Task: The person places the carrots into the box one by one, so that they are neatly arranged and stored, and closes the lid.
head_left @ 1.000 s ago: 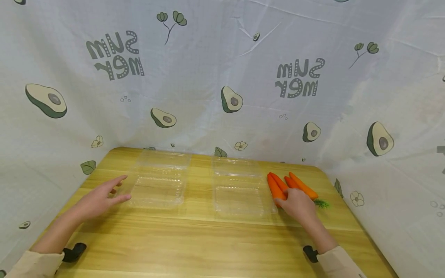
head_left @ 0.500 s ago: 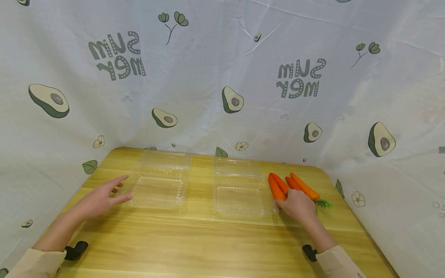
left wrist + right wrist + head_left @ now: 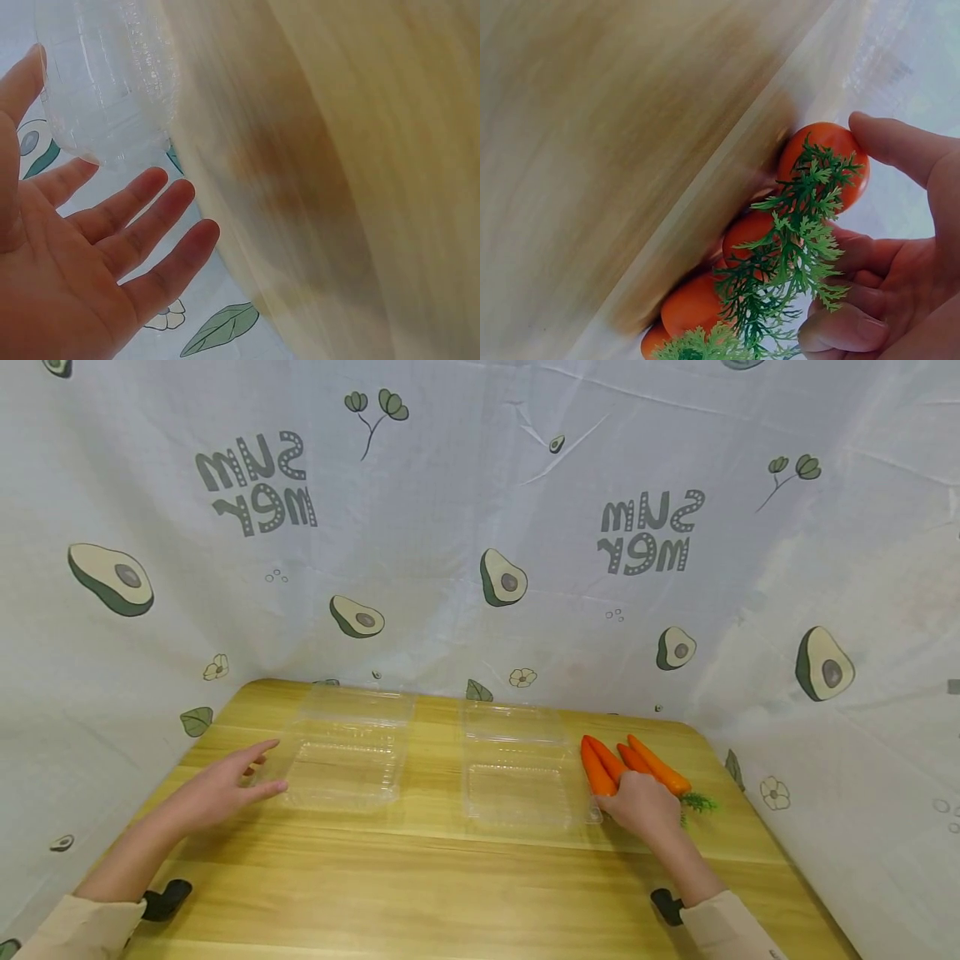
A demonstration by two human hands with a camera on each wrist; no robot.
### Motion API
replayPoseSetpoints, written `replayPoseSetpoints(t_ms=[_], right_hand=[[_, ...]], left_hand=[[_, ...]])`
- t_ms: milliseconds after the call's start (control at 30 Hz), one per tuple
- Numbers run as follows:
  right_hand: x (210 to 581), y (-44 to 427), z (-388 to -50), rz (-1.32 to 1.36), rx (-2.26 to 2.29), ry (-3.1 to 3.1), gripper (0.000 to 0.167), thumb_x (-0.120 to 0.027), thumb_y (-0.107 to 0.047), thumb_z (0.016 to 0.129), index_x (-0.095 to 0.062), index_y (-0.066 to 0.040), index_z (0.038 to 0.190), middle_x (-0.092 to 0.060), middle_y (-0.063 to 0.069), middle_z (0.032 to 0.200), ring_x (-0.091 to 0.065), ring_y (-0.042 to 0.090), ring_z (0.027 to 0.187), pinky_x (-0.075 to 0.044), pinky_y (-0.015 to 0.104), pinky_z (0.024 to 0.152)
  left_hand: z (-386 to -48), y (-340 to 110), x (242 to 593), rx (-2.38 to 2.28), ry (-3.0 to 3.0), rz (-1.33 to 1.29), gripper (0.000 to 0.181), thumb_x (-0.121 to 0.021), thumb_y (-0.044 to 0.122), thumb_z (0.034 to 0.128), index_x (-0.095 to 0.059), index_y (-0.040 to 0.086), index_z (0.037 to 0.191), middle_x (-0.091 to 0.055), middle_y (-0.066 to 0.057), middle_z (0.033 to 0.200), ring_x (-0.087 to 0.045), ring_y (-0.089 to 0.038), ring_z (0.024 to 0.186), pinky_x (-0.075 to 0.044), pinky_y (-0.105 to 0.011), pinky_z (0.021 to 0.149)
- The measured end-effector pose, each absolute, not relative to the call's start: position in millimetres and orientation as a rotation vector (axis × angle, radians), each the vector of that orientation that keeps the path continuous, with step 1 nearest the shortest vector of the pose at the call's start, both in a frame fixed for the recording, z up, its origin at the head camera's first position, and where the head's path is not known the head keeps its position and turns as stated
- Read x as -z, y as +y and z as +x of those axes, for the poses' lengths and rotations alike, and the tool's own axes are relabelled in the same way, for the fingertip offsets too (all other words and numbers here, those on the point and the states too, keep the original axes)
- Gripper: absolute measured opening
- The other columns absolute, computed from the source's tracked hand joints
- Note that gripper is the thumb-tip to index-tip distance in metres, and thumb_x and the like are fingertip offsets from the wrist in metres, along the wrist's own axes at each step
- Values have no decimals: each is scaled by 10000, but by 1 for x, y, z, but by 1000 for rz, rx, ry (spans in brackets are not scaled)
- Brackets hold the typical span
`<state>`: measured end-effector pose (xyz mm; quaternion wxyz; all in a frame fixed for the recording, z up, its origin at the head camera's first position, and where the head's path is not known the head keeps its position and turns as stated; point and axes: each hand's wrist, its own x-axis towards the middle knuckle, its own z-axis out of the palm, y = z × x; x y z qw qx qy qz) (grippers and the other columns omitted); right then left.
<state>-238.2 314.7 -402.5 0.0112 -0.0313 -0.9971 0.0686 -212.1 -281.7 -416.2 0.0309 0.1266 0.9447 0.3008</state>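
Observation:
The left hand (image 3: 217,789) hovers with spread fingers beside the left clear plastic container (image 3: 341,772), holding nothing; its palm (image 3: 82,255) and separated fingers show in the left wrist view. At the table's right, the right hand (image 3: 645,808) pinches the near end of the leftmost orange carrot (image 3: 596,772). In the right wrist view, the right thumb (image 3: 900,146) touches that carrot's rounded end (image 3: 829,133), and the other fingers bend in behind green leafy tops (image 3: 810,240) that partly hide them.
Another clear container (image 3: 517,785) stands just left of the carrots, its edge close to the right thumb. More carrots (image 3: 660,767) lie side by side at the right. A printed curtain (image 3: 435,527) hangs behind and beside the wooden table (image 3: 420,893).
The right thumb and fingers have drawn in a little around the leftmost carrot's near end. The left hand keeps its place and pose. The head view has shifted slightly.

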Motion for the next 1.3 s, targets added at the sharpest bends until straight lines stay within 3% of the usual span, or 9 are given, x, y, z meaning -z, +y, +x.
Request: replayPoseSetpoints(t_ms=[300, 500, 600, 700, 767, 867, 933, 1133, 1300], right_hand=[[404, 316, -238, -100, -216, -3127, 403, -694, -445, 843, -667, -45, 808, -672, 146, 790, -618, 286, 646, -446, 417, 499], [403, 316, -240, -103, -234, -3141, 410, -676, -467, 866, -679, -61, 808, -696, 197, 841, -620, 282, 642, -455, 420, 513], [403, 316, -240, -71, -217, -3132, 507, -673, -493, 877, -728, -15, 1038, -708, 280, 973, -649, 319, 671, -461, 408, 515], [405, 315, -240, -24, -206, -3118, 671, -658, -497, 891, -642, 36, 1298, -688, 322, 1102, -666, 343, 679, -454, 388, 498], [405, 315, -239, -19, -210, -3122, 678, -656, -489, 893, -628, 44, 1311, -707, 302, 1020, -656, 324, 649, -441, 374, 488], [406, 315, -239, -15, -224, -3122, 624, -651, -472, 897, -668, 58, 1226, -699, 206, 792, -622, 279, 584, -427, 362, 475], [406, 316, -239, -23, -233, -3124, 551, -648, -469, 896, -706, 48, 1080, -646, 122, 672, -601, 255, 564, -419, 353, 475], [408, 316, -238, -69, -265, -3116, 435, -643, -472, 882, -574, -92, 682, -560, 68, 595, -533, 228, 528, -380, 331, 472], [407, 316, -237, -93, -328, -3100, 422, -658, -463, 849, -540, -116, 640, -509, 41, 579, -485, 200, 500, -355, 313, 454]], left_hand=[[-211, -282, 415, -883, 2914, 375, 850, -618, 498, 975, -286, -22, 1561, -452, -397, 1415, -509, -569, 1234, -459, -660, 916], [-211, -284, 417, -886, 2914, 373, 850, -619, 494, 976, -281, -21, 1562, -450, -399, 1416, -501, -574, 1241, -457, -662, 918], [-211, -284, 418, -887, 2913, 371, 853, -617, 499, 975, -280, -18, 1564, -451, -396, 1418, -490, -571, 1254, -450, -666, 926], [-212, -283, 417, -889, 2913, 372, 852, -615, 499, 976, -280, -19, 1563, -455, -395, 1416, -488, -567, 1259, -445, -669, 932], [-212, -283, 417, -891, 2912, 375, 849, -614, 496, 978, -279, -19, 1563, -455, -396, 1414, -492, -566, 1256, -445, -669, 932], [-211, -283, 417, -895, 2911, 377, 847, -613, 493, 980, -276, -20, 1564, -455, -397, 1413, -494, -567, 1253, -446, -669, 930], [-211, -283, 418, -895, 2913, 376, 846, -612, 492, 980, -276, -18, 1565, -456, -396, 1412, -500, -565, 1247, -447, -668, 928], [-212, -283, 420, -895, 2919, 374, 846, -609, 499, 980, -274, -7, 1569, -463, -392, 1407, -522, -552, 1229, -453, -663, 919], [-213, -284, 420, -900, 2917, 370, 841, -611, 497, 980, -275, -2, 1569, -461, -393, 1409, -521, -553, 1231, -453, -663, 920]])
